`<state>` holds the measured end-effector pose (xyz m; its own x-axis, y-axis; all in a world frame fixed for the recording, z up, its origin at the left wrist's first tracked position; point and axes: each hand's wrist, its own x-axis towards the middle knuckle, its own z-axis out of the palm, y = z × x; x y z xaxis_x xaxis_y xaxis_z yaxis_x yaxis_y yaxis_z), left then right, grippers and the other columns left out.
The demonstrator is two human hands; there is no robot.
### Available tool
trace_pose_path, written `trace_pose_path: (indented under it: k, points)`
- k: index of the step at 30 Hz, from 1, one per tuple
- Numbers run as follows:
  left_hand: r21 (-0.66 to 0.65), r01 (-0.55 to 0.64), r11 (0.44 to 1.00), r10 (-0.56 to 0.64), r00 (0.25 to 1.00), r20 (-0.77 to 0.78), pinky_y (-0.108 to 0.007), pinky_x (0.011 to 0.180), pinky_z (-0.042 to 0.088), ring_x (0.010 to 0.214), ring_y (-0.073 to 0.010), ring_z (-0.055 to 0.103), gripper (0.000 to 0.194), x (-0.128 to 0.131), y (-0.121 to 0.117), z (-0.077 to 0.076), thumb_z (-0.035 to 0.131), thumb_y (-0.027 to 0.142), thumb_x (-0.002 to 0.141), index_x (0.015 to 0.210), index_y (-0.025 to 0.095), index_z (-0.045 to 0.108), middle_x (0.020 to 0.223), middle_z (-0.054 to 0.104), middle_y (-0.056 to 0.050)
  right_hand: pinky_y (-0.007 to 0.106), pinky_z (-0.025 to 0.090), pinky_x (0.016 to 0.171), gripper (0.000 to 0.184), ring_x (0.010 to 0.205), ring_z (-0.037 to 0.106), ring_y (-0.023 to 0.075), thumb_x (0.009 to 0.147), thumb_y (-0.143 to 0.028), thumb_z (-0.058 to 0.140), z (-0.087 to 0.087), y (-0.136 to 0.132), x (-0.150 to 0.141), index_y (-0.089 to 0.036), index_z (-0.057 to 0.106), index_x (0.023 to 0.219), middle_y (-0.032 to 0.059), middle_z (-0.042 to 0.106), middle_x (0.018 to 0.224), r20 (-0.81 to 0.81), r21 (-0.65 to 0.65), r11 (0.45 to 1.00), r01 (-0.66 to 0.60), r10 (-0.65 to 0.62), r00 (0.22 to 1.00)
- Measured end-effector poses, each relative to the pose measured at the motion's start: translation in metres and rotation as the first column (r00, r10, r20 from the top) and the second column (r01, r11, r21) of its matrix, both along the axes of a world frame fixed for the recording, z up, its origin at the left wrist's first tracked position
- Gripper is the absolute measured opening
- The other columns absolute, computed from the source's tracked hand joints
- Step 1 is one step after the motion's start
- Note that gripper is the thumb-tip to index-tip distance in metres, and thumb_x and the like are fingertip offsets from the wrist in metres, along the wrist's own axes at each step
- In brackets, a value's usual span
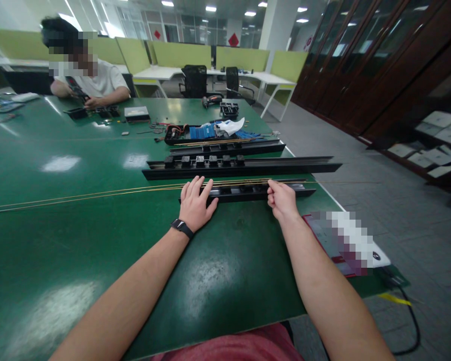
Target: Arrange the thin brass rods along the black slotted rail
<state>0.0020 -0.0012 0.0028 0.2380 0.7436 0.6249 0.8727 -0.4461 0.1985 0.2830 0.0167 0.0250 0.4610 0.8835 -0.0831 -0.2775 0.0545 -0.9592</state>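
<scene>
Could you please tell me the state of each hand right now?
Left hand: open, spread over the near black rail.
Right hand: closed, apparently pinching the thin golden rods.

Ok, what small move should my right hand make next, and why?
Perhaps ease the thin wires gently rightward: your right hand seems to pinch them over the nearest black rail, your left hand lies at that rail's left end, and the wires run far past it.

Upper left, seated person (104, 77) in a white short-sleeved shirt; centre background, two black mesh-backed office chairs (194, 80) before white-topped desks (160, 73) and lime-green partition panels (180, 55); upper right, tall dark-brown wooden cabinets (338, 80) with glass panes.
</scene>
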Motion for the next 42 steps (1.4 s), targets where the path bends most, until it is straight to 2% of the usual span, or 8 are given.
trace_pose_path:
  k: [29, 42]
  points:
    - [0.03, -0.014, 0.999, 0.015, 0.999, -0.035, -0.05, 0.126, 0.023, 0.151, -0.0304, 0.036, 0.056, -0.0005, 0.0002, -0.0011, 0.056, 0.045, 0.097, 0.148, 0.021, 0.053, 0.155, 0.049, -0.015, 0.014, 0.02, 0.026, 0.031, 0.033, 0.039, 0.004, 0.08, -0.027, 0.078, -0.0011, 0.0015, 0.0031, -0.017, 0.053, 0.064, -0.0039, 0.054, 0.056, -0.006, -0.003, 1.0, 0.02, -0.02, 1.0]
    - [0.008, 0.003, 1.0, -0.003, 1.0, 0.0, -0.051, 0.126, 0.023, 0.151, -0.032, 0.037, 0.057, -0.0003, 0.0, -0.0002, 0.059, 0.042, 0.095, 0.148, 0.023, 0.053, 0.155, 0.049, -0.015, 0.014, 0.021, 0.026, 0.031, 0.033, 0.04, 0.0041, 0.078, -0.031, 0.081, -0.0021, 0.0008, 0.0041, -0.018, 0.055, 0.069, -0.0036, 0.057, 0.057, -0.006, -0.008, 1.0, 0.011, -0.011, 1.0]
